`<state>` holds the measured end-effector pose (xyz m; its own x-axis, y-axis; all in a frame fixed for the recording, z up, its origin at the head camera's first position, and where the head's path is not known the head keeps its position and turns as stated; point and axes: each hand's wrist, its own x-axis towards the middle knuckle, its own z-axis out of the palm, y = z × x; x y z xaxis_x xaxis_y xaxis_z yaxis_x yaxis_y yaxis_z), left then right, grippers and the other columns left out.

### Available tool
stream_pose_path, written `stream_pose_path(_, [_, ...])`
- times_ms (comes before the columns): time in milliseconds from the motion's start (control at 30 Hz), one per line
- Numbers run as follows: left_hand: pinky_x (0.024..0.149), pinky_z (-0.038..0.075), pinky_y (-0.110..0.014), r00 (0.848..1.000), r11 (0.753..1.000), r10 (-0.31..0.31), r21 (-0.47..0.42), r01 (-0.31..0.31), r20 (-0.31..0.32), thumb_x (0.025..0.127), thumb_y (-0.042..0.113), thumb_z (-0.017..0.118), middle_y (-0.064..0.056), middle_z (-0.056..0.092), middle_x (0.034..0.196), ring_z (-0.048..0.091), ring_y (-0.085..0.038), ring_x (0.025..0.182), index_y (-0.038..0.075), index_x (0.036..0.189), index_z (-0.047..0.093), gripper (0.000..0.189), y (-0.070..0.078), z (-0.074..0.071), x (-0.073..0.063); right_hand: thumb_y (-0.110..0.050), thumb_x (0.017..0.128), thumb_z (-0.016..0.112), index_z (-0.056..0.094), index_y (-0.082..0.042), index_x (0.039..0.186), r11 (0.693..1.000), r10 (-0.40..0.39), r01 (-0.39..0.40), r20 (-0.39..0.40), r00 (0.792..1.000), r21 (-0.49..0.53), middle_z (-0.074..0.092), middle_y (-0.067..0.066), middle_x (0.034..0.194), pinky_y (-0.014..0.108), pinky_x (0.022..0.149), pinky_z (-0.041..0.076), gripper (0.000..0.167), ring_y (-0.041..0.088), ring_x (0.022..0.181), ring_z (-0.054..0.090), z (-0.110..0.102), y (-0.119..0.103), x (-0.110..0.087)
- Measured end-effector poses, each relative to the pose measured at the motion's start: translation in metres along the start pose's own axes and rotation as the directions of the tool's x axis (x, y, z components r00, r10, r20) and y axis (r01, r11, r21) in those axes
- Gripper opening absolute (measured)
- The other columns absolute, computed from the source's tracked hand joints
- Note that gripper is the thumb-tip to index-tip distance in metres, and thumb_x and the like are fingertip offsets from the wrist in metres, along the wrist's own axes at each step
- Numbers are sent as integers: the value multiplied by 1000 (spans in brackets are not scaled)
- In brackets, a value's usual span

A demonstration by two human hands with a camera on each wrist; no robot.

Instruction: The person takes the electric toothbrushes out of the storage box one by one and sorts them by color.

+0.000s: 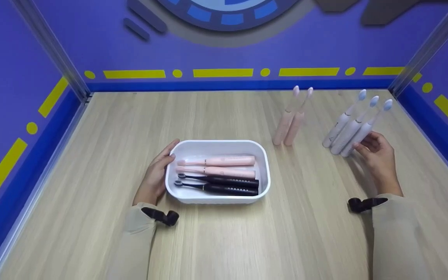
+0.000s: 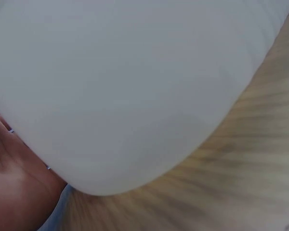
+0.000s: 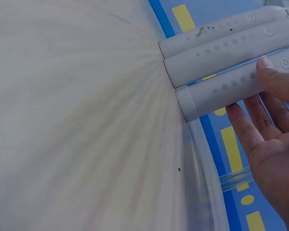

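Observation:
My left hand [image 1: 156,173] holds the left end of a white plastic bin [image 1: 218,199], its thumb at the rim. In the left wrist view the bin's outer wall [image 2: 135,96] hides most of the hand. Inside lie two pink electric toothbrushes [image 1: 230,160] and two black ones [image 1: 231,189], heads to the left. At the right, my right hand [image 1: 379,157] pinches the handle of the rightmost white electric toothbrush [image 1: 360,138] between thumb and fingers. It stands upright on its base, close beside two more white toothbrushes [image 3: 231,50] with bluish heads.
Two pink electric toothbrushes [image 1: 289,126] stand upright on the wooden table [image 1: 228,241], between the bin and the white ones. Blue printed walls [image 1: 224,58] enclose the table at the back and both sides.

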<state>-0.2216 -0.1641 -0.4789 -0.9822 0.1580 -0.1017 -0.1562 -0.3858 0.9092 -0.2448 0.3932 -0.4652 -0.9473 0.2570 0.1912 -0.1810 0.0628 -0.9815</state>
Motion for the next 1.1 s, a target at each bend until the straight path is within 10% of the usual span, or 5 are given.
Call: stream_pose_path(1100, [122, 16, -35, 1000, 1000, 10, 3, -10, 3, 101, 6, 31, -6, 22, 160, 22, -20, 146, 8, 151, 28, 51, 0, -1, 0, 11, 80, 68, 57, -4, 119, 948, 68, -38, -87, 994, 316, 67, 4, 101, 21, 74, 57, 43, 11, 91, 65, -3, -17, -15])
